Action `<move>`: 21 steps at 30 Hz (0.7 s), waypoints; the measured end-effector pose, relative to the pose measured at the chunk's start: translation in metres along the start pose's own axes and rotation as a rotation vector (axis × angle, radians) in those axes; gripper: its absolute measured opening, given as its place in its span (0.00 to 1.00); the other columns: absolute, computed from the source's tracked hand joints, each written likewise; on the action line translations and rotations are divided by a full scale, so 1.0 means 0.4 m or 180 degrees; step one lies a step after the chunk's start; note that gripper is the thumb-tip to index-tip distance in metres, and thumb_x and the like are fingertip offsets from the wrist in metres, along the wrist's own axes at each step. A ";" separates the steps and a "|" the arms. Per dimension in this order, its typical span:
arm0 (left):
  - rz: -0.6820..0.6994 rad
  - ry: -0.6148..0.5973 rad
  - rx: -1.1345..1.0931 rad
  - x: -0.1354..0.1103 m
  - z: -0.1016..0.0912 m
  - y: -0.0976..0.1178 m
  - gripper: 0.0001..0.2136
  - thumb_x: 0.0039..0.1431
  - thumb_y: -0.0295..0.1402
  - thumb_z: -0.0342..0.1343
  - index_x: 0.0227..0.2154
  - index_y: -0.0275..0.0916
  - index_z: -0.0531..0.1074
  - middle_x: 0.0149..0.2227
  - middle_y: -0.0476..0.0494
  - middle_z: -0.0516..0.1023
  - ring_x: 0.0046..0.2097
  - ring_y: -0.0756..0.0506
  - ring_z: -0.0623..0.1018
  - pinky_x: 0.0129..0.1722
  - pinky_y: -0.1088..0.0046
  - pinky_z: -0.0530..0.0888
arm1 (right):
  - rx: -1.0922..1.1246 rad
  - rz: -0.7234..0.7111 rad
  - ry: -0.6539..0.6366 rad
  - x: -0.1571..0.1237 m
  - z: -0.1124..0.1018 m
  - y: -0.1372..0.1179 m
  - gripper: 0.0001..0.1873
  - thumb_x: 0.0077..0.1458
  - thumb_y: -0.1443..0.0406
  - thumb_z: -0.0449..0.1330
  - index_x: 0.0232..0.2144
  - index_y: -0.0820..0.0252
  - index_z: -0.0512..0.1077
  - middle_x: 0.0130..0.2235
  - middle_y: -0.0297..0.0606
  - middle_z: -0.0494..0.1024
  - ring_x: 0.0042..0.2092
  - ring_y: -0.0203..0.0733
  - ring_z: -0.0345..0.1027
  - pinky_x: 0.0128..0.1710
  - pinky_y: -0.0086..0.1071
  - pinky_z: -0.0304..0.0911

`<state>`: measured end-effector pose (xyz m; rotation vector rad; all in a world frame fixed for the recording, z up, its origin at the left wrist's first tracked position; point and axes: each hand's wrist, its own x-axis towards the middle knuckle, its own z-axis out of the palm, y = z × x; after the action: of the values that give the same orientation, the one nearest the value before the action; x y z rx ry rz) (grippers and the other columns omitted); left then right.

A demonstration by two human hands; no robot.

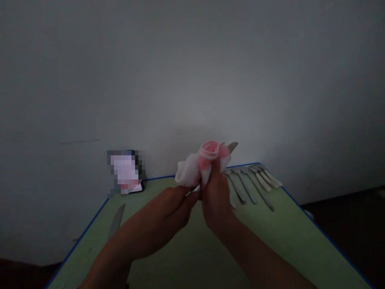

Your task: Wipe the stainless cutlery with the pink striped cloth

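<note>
My left hand [173, 206] is closed on the handle end of a table knife [232, 147] whose blade tip sticks out up and to the right. My right hand [215, 196] is wrapped round a pink and white cloth [201, 162] bunched over the knife's blade. Both hands are raised above the middle of a green table [270, 241] with a blue edge.
Several pieces of cutlery [252, 182] lie in a row at the table's far right. Another knife [116, 220] lies near the left edge. A blurred-out upright object [126, 171] stands at the far left corner. A plain wall rises behind the table.
</note>
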<state>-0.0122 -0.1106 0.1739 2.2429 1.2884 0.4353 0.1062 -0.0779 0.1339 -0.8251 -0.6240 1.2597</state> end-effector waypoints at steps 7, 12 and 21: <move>-0.0163 0.0348 0.1702 0.015 0.032 -0.002 0.17 0.66 0.37 0.36 0.47 0.40 0.68 0.30 0.41 0.77 0.28 0.42 0.76 0.26 0.69 0.66 | 0.0760 0.0198 -0.0167 0.041 0.005 -0.003 0.14 0.53 0.54 0.56 0.27 0.59 0.70 0.24 0.29 0.73 0.24 0.31 0.64 0.24 0.25 0.60; -0.0234 0.0190 0.1685 -0.003 0.033 0.008 0.18 0.66 0.39 0.37 0.51 0.42 0.66 0.30 0.41 0.79 0.32 0.40 0.79 0.30 0.66 0.69 | 0.1152 0.0246 -0.0136 0.105 -0.028 -0.051 0.15 0.58 0.56 0.51 0.29 0.60 0.70 0.23 0.30 0.74 0.23 0.31 0.65 0.24 0.25 0.62; 0.0033 -0.0370 0.0735 -0.039 -0.007 -0.019 0.15 0.66 0.39 0.37 0.36 0.43 0.68 0.29 0.49 0.74 0.29 0.48 0.73 0.29 0.73 0.66 | 0.1405 -0.0635 0.0078 0.160 -0.111 -0.133 0.15 0.58 0.61 0.53 0.21 0.58 0.66 0.16 0.25 0.66 0.18 0.27 0.59 0.26 0.24 0.65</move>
<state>-0.0267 -0.1200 0.1713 2.4252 1.3245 0.1630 0.1851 -0.0288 0.1499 -0.4004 -0.3760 1.1447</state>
